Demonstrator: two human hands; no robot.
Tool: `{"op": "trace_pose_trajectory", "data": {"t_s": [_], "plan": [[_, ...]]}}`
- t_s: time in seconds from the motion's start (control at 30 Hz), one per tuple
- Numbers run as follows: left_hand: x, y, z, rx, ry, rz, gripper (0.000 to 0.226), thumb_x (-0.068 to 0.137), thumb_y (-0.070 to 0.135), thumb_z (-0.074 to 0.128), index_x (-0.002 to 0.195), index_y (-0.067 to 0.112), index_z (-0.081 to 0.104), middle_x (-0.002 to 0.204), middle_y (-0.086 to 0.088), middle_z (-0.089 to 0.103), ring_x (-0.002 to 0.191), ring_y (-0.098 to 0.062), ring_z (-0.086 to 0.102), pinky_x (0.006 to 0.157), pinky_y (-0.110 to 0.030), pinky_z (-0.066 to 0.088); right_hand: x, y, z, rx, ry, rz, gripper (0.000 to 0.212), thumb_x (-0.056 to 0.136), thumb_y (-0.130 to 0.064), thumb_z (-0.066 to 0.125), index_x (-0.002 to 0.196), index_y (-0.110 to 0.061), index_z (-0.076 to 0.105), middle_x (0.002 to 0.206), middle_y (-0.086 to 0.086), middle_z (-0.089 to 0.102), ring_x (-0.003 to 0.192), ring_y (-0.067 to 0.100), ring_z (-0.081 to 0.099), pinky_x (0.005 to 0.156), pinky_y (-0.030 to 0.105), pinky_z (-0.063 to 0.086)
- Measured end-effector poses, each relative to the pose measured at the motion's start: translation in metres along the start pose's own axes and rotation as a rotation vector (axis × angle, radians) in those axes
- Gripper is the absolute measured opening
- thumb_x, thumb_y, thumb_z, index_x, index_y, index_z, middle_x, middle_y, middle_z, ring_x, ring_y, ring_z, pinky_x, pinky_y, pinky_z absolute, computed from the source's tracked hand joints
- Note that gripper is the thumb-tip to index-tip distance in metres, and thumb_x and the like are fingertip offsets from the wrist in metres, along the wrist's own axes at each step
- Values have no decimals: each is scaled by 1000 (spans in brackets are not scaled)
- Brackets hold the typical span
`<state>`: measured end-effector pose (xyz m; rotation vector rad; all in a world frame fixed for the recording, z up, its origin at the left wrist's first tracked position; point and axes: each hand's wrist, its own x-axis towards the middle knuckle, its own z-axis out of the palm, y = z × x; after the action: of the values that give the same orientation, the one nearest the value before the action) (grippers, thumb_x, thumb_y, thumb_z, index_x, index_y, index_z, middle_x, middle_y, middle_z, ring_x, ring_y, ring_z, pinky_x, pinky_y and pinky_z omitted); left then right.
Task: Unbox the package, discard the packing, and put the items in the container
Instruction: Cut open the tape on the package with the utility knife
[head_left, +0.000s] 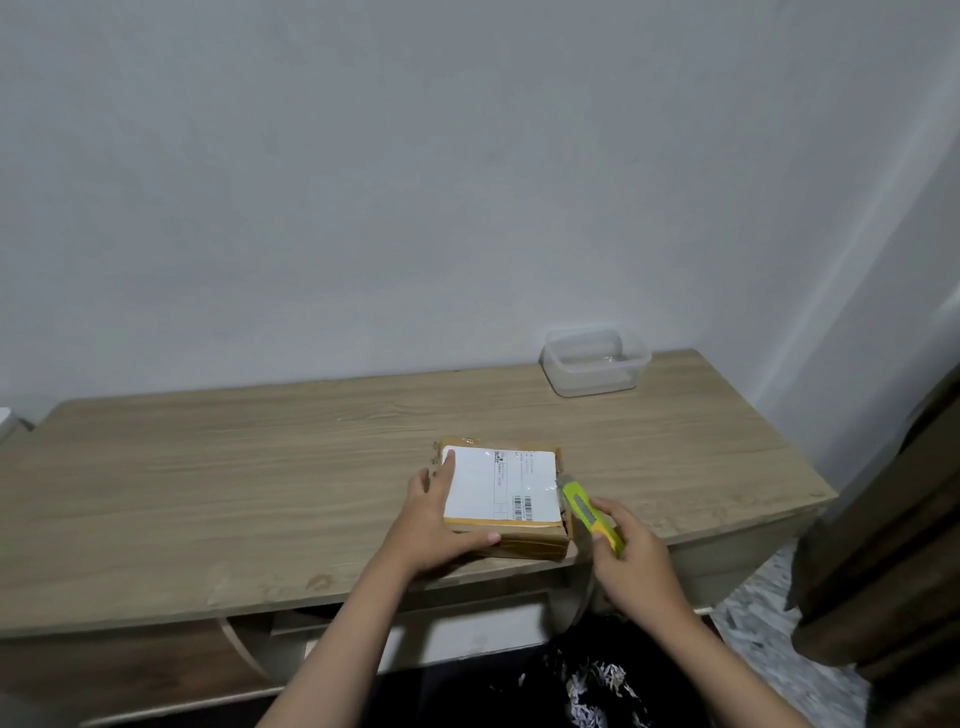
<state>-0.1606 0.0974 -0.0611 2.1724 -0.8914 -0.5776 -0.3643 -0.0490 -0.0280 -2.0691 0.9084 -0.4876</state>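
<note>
A small brown cardboard package (519, 540) with a white shipping label lies near the front edge of the wooden table (260, 467). My left hand (436, 514) rests flat against its left side, fingers on the label's corner and thumb along the front edge. A yellow-green utility knife (587, 512) is gripped in my right hand (631, 556), its tip at the package's right side. A clear plastic container (595, 361) stands empty at the back right of the table, by the wall.
A grey wall rises behind the table. At the right stands a dark brown wooden door or cabinet (893, 519) over a speckled floor. A shelf shows under the tabletop, and black-and-white patterned cloth (597, 686) lies below.
</note>
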Motion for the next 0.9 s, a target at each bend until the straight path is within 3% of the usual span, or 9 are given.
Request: {"op": "trace_pose_trajectory", "data": {"t_s": [0.1,0.2,0.3,0.4,0.53,0.73,0.9], "plan": [[4,2,9,-70,14,-21,125,55,59,80,149,29,3,150,-6,26,138,-16,25,109,-24,21,3,-4,-1,-48,6,8,39,87,-8,53,125,-18,56,101,4,68,71,10,56,59,9,41],[4,4,21,-110,41,-85,130,49,65,78,149,30,2,144,-8,33,135,-18,29,111,-29,27,6,-7,-1,-113,28,-7,41,85,-7,54,126,-15,57,109,9,70,96,24,64,71,15,38],[5,8,28,-138,77,-159,135,37,73,72,148,34,5,137,-8,35,132,-21,35,110,-32,31,13,-13,-1,-202,28,-22,43,84,-6,54,126,-13,56,110,12,70,102,29,64,74,17,38],[7,9,29,-145,87,-185,135,36,73,73,147,37,6,130,-5,36,129,-22,37,109,-33,32,19,-20,0,-275,7,-28,45,83,-6,52,128,-14,54,111,13,70,104,31,63,82,29,47],[7,10,29,-136,89,-201,133,38,71,75,147,39,5,126,-3,35,128,-23,37,108,-33,33,27,-27,3,-369,-16,-52,46,82,-7,48,128,-14,52,102,16,71,96,35,63,76,37,51],[4,13,29,-170,90,-220,136,33,73,72,146,40,5,119,1,33,127,-22,37,108,-31,33,38,-36,13,-493,-65,-44,44,76,-5,43,118,-15,52,98,16,67,91,37,61,62,33,42],[4,14,30,-167,104,-217,131,42,65,79,147,39,5,128,-5,35,130,-22,32,109,-32,30,42,-43,7,-577,-124,-38,43,77,-7,45,119,-15,49,103,16,66,97,36,61,66,32,42]]}}
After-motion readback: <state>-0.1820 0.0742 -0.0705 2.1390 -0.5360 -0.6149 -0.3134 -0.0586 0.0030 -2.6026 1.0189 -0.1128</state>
